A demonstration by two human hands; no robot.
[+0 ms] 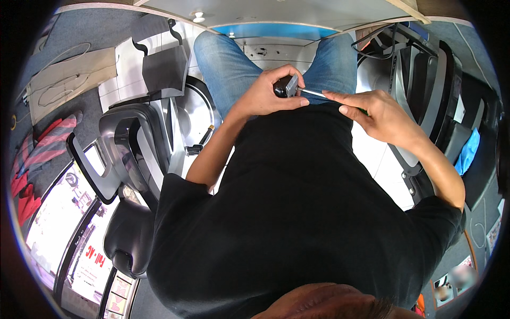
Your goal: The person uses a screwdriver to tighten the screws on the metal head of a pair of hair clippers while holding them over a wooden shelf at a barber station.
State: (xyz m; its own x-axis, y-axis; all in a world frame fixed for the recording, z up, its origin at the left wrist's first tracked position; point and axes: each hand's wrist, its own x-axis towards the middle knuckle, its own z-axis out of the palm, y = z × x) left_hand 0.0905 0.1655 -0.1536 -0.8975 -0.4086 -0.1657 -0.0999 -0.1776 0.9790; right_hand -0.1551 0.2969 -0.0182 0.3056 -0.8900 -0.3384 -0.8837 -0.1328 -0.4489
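My left hand [268, 94] is wrapped round a small black device with a grey, flat end [287, 86], held above my lap between my knees. Its exact kind cannot be made out. My right hand [380, 112] grips a screwdriver [314, 93] with a thin metal shaft, which points left at the grey end. Only a bit of green handle shows under the fingers. The tip lies close to the device by my left thumb and fingers; whether it touches cannot be told. Both hands are just beyond the hem of my black shirt [313, 175].
A grey tabletop or board [265, 11] with a light wooden edge is in front of my knees. Black padded salon chairs [141, 127] stand at my left, with another [425, 90] at my right. Red striped cloth [50, 143] lies far left; a blue cloth [468, 151] hangs far right.
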